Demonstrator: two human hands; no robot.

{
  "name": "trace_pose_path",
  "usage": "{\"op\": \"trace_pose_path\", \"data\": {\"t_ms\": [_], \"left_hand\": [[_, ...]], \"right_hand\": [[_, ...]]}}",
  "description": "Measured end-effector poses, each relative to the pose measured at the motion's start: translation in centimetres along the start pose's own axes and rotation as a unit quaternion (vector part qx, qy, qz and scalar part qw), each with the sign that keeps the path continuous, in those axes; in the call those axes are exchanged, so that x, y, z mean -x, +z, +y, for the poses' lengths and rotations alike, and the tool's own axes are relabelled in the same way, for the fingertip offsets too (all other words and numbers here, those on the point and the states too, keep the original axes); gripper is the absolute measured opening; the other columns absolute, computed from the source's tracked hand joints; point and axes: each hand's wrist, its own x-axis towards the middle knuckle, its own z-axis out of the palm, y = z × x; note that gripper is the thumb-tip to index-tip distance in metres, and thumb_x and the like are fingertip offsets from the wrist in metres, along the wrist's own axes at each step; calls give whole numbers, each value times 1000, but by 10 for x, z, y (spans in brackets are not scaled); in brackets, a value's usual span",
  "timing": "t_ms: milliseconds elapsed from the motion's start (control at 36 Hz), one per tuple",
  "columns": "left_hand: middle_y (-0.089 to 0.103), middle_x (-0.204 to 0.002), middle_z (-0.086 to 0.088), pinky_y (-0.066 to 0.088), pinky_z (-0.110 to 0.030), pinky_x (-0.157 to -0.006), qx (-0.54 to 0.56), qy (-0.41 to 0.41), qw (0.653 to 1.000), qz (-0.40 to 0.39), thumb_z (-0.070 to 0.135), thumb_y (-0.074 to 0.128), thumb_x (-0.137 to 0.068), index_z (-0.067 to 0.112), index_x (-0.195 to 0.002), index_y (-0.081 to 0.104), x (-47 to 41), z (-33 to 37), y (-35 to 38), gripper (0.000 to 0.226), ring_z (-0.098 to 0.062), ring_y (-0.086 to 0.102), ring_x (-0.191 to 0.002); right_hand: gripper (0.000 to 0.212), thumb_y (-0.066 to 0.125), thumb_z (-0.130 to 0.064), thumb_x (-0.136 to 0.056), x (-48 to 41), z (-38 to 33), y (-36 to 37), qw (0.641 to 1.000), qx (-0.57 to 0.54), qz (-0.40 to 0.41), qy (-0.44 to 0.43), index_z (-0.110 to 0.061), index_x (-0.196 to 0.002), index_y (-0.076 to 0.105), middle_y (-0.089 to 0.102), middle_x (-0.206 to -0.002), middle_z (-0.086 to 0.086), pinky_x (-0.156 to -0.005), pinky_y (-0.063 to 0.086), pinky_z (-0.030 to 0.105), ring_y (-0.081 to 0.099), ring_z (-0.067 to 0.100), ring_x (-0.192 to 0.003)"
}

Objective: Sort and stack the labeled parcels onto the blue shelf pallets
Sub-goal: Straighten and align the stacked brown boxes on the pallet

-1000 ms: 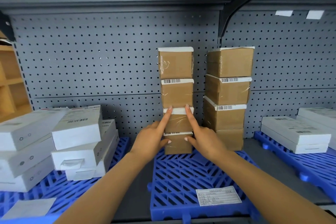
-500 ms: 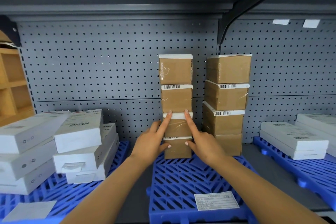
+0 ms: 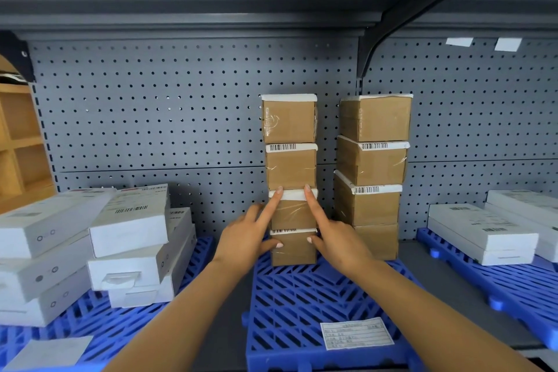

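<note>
A tall stack of several brown labeled parcels (image 3: 290,166) stands at the back of the middle blue pallet (image 3: 302,305). My left hand (image 3: 247,235) and my right hand (image 3: 335,238) press against the front of its two lowest boxes, index fingers stretched up to the third box's white label, thumbs on the bottom box. The fingers are spread and grasp nothing. A second stack of brown parcels (image 3: 374,163) stands just right of it, slightly crooked.
White flat boxes (image 3: 126,238) are piled unevenly on the left blue pallet (image 3: 99,332). More white boxes (image 3: 483,232) lie on the right blue pallet (image 3: 519,290). A paper label (image 3: 356,333) sits at the middle pallet's front. Grey pegboard behind, shelf overhead, wooden cubby far left.
The view has tilted slightly, so the stacks sit lower in frame. Both hands stay pressed on the left stack in the same pose.
</note>
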Motion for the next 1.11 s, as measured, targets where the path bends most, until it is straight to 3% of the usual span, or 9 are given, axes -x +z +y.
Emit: {"op": "trace_pose_path", "data": {"t_ms": [111, 222, 278, 361, 444, 583, 833, 972, 1111], "left_hand": [[38, -141, -3, 49, -31, -76, -4, 2, 1000, -2, 54, 59, -86, 47, -132, -41, 0, 1, 0, 110, -21, 56, -106], [14, -157, -11, 40, -43, -102, -12, -1, 1000, 16, 57, 62, -83, 45, -138, -33, 1, 5, -3, 111, -29, 31, -138], [13, -157, -16, 39, -47, -103, -32, 3, 998, 47, 59, 68, -77, 40, -148, -17, 2, 7, -9, 113, -32, 31, -138], [23, -154, -20, 37, -51, -104, -59, 25, 992, 112, 58, 75, -68, 26, -154, 8, 0, 6, -18, 114, -37, 33, -137], [19, -156, -19, 28, -54, -110, -106, 58, 982, 143, 59, 77, -65, 16, -154, 13, -7, 7, -31, 117, -36, 21, -142], [18, -157, -17, 22, -57, -113, -176, 82, 971, 138, 67, 76, -58, 7, -152, 18, -24, 14, -50, 125, -34, 12, -146], [5, -160, -14, 19, -56, -115, -227, 70, 968, 84, 67, 80, -51, 7, -152, 8, -31, 8, -40, 138, -31, 3, -147], [21, -156, -18, 24, -58, -112, -204, 96, 968, 113, 68, 78, -55, 4, -150, 23, -33, 10, -48, 126, -34, 17, -144], [21, -156, -20, 24, -58, -112, -188, 104, 964, 158, 63, 78, -60, 3, -149, 25, -45, 13, -67, 119, -34, 18, -144]], "right_hand": [[104, 55, -24, -95, 1, 1, -1, 1000, 1, 1, -7, -48, -133, -38, 54, -68, 0, -56, 52, 35, 56, 15, -58], [99, 55, -32, -95, 2, 2, -3, 1000, 6, 20, -23, -50, -134, -35, 51, -116, 4, -65, 49, 30, 58, 17, -85], [98, 55, -35, -95, 3, 3, -6, 998, 5, 42, -35, -52, -134, -33, 35, -142, 4, -78, 52, 32, 53, 20, -108], [94, 54, -37, -95, 4, 3, -16, 994, 29, 89, -58, -52, -136, -29, 5, -158, 1, -101, 42, 33, 26, 22, -139], [90, 56, -38, -93, 1, -3, -31, 984, 89, 124, -87, -39, -145, -17, -8, -159, 1, -109, 31, 34, 6, 22, -146], [100, 70, -42, -81, -16, -9, -44, 962, 199, 154, -105, -18, -152, 4, -1, -159, 7, -113, 19, 45, -1, 23, -146], [107, 81, -34, -69, -24, -6, -42, 955, 234, 151, -100, -12, -151, 17, 9, -159, 10, -112, 23, 47, 12, 28, -145], [93, 79, -39, -71, -27, -8, -47, 947, 232, 192, -116, -12, -147, 31, 22, -156, 12, -111, 25, 48, 14, 28, -145], [89, 72, -44, -77, -39, -14, -63, 943, 224, 214, -123, -13, -148, 28, 18, -157, 11, -112, 15, 44, 8, 26, -145]]}}
